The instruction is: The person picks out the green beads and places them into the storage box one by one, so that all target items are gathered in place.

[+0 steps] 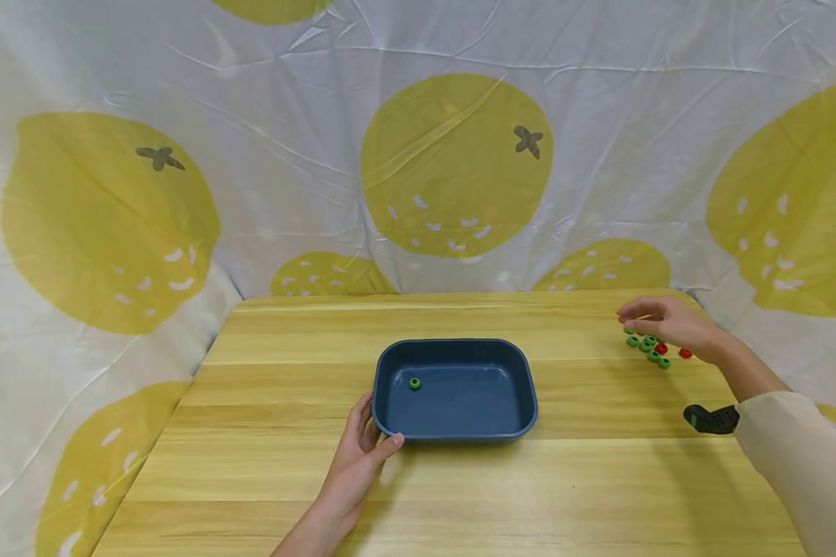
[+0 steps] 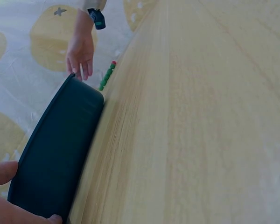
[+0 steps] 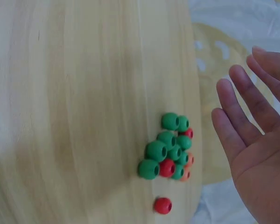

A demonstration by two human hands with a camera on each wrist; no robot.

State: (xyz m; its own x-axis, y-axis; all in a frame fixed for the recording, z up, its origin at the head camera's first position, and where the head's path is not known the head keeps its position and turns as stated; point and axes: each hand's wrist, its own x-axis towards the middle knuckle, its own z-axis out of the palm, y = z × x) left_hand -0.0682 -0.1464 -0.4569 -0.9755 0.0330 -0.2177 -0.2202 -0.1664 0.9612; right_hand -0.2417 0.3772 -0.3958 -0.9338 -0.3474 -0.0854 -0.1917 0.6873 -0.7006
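Tray, blue with round corners, is set on the table and pinched at its near left corner by the left hand. The right hand is held loose, nothing gripped, near the bead bunch. Green, red and orange are seen there, near the table's back right corner; room is left toward the tray. A lone green bead is seen inside the tray.
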